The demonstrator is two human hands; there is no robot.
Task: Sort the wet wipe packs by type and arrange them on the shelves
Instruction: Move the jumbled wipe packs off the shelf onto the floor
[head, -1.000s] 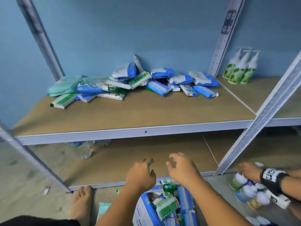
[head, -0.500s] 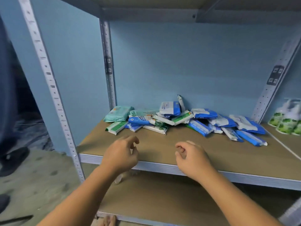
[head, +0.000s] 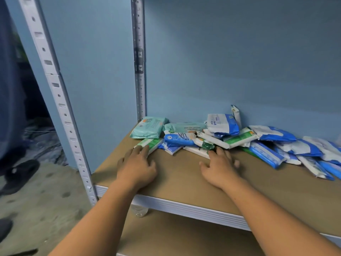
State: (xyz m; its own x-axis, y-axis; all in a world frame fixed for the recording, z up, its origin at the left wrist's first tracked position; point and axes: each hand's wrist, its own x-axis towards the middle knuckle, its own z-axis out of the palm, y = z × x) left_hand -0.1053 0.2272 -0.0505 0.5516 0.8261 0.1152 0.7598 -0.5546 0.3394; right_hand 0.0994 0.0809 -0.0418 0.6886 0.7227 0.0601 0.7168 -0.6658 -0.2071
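Clearly I see both hands open and holding nothing on the shelf board (head: 184, 180). The left hand (head: 136, 167) touches a green-white wipe pack (head: 150, 143), and the right hand (head: 219, 167) touches a white pack (head: 196, 151) at the front of the mixed pile (head: 221, 133).

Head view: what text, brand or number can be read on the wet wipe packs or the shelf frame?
None can be read.
Mint-green pack: upside-down print, too blurred.
Blue pack: white lettering, blurred.
White-and-blue pack: fine print, too small.

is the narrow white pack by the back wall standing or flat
Standing: the narrow white pack rises on end against the blue wall.
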